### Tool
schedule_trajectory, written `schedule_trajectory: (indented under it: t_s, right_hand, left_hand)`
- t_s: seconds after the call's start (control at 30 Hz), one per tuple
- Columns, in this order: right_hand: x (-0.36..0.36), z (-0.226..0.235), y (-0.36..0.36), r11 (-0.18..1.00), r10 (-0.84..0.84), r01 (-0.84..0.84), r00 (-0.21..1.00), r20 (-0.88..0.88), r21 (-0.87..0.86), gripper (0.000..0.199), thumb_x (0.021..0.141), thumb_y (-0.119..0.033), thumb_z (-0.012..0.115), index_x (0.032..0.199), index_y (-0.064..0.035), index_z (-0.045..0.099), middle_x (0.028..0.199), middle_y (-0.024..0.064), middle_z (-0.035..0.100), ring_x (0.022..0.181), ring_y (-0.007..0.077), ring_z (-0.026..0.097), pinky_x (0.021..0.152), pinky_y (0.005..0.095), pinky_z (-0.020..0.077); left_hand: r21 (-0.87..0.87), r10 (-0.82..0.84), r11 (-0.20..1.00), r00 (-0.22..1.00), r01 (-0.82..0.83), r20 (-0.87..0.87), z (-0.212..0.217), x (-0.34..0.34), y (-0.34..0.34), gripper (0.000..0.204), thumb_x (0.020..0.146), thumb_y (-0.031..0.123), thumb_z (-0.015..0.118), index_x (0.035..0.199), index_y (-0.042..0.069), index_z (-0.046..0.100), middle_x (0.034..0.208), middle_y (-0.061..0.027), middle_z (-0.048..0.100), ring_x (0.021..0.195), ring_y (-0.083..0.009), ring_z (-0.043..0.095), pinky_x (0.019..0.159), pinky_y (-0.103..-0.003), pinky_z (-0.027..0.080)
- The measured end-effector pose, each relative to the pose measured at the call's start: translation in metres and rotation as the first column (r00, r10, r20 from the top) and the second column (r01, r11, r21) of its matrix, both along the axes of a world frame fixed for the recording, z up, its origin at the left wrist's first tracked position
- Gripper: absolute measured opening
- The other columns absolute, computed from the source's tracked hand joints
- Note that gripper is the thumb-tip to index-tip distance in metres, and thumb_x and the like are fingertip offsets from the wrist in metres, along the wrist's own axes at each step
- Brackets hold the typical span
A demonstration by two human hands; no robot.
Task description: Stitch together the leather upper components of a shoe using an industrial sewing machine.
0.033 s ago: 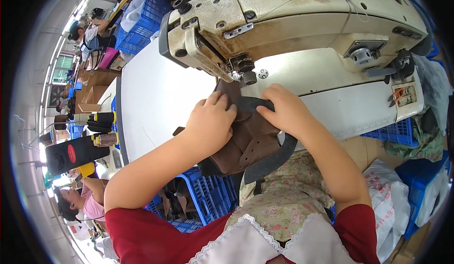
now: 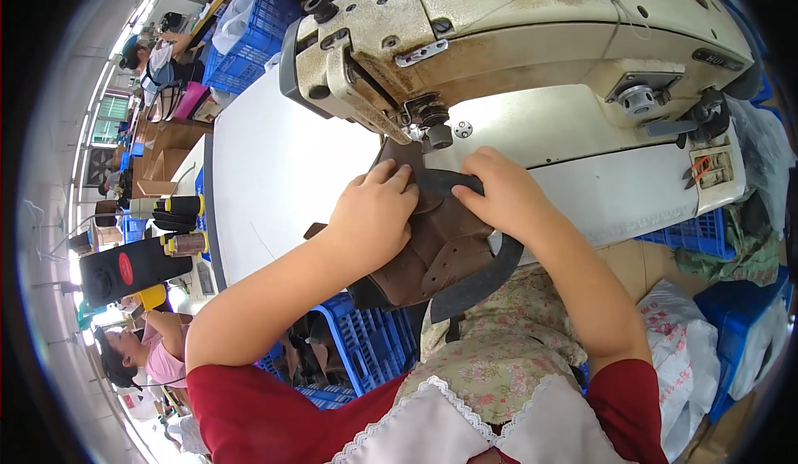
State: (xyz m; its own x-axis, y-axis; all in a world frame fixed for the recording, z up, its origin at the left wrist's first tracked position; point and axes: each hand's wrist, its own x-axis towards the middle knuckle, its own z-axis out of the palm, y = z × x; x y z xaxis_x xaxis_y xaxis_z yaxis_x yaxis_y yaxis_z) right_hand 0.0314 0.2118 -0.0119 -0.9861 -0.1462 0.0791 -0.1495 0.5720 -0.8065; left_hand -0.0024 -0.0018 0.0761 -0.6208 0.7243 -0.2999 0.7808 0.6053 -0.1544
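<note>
A brown stitched leather piece [image 2: 440, 248], perhaps a shoe upper, has a row of small holes and a dark lining. Its narrow far end lies under the needle area of a cream sewing machine [image 2: 532, 56]. My left hand [image 2: 374, 214] rests over its left side, fingers curled and pressing on the leather. A dark curved strip [image 2: 482, 289] runs along its right side and loops toward me. Between thumb and fingers, my right hand [image 2: 503, 194] pinches the upper end of that strip, close to the machine. The needle tip itself cannot be made out.
Below the table, a blue crate [image 2: 370, 339] holds dark and brown pieces. Thread spools [image 2: 184, 245] stand at the left beyond the white table [image 2: 258, 173]. Small snips [image 2: 697, 171] lie in a recess at the right. White plastic bags [image 2: 677, 356] sit lower right. Co-workers are at far left.
</note>
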Motion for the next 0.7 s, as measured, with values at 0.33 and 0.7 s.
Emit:
schedule_trajectory:
  t_s: [0.33, 0.7]
  right_hand:
    - [-0.004, 0.005, 0.001, 0.998, -0.059, 0.059, 0.998, 0.028, 0.001, 0.024, 0.084, -0.021, 0.071, 0.092, -0.0011, 0.062, 0.094, 0.0162, 0.062, 0.09, 0.0376, 0.062, 0.079, 0.0461, 0.0496]
    - [-0.021, 0.029, 0.016, 0.959, -0.098, 0.047, 0.98, 0.173, 0.279, 0.025, 0.085, -0.025, 0.069, 0.093, -0.0016, 0.066, 0.092, 0.019, 0.069, 0.092, 0.0392, 0.065, 0.081, 0.0487, 0.0511]
  left_hand:
    - [0.305, 0.078, 0.939, 0.964, -0.156, 0.253, -0.018, -0.015, -0.012, 0.036, 0.082, 0.007, 0.067, 0.117, 0.003, 0.07, 0.134, -0.018, 0.061, 0.136, -0.0374, 0.047, 0.109, -0.044, 0.044]
    - [0.341, 0.051, 0.934, 0.984, -0.107, 0.169, -0.021, -0.023, -0.005, 0.039, 0.078, 0.007, 0.069, 0.116, 0.008, 0.072, 0.133, -0.0149, 0.063, 0.135, -0.035, 0.049, 0.105, -0.042, 0.048]
